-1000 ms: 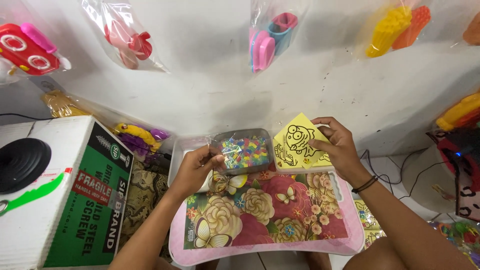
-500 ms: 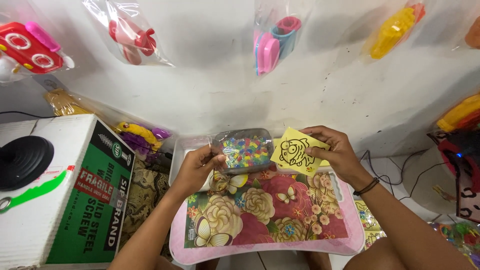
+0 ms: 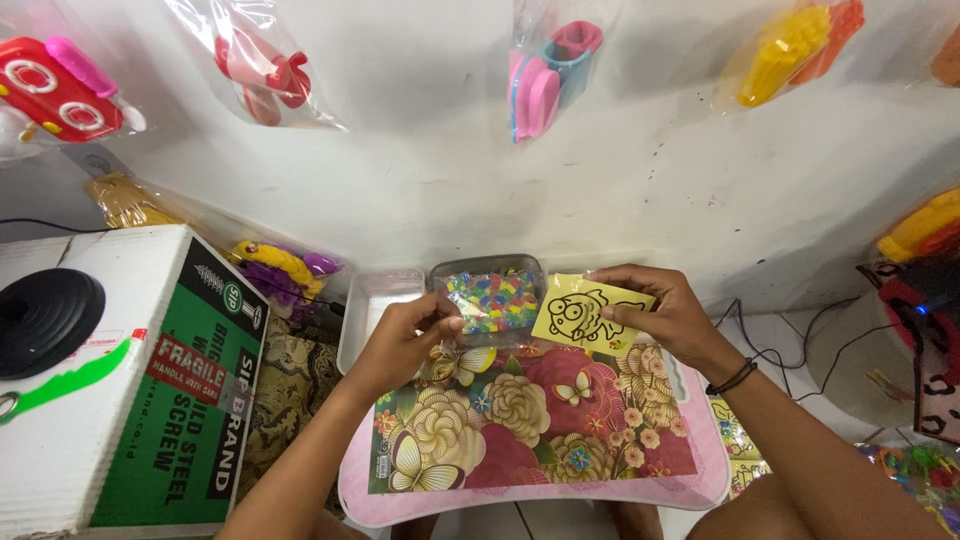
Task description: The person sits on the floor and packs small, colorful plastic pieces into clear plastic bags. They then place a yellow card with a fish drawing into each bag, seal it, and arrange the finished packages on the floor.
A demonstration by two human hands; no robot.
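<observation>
The left hand (image 3: 405, 335) has its grip clenched on the near left corner of a clear bag of beads (image 3: 492, 300), thumb and fingers pinching the plastic. The right hand (image 3: 668, 312) has its grip grasping a yellow card (image 3: 588, 315) with a black outline drawing, thumb on its right edge and fingers behind its top. The card is tilted and touches the right side of the bag, overlapping it slightly.

Taking the bag as the landmark: it is held just above the far edge of a pink lap tray (image 3: 700, 488) with a floral and butterfly top, which lies directly below and in front of the bag. Left of the bag sits a clear plastic tub (image 3: 368, 305), just beside it. Further left is a green and white carton (image 3: 150, 390) with a black round thing (image 3: 45, 320) on top. Behind and above the bag, bagged plastic toys hang on a white wall (image 3: 420, 160). Right of the bag, past the wrist with a black band (image 3: 733, 377), thin cables (image 3: 800, 350) lie on the floor.
</observation>
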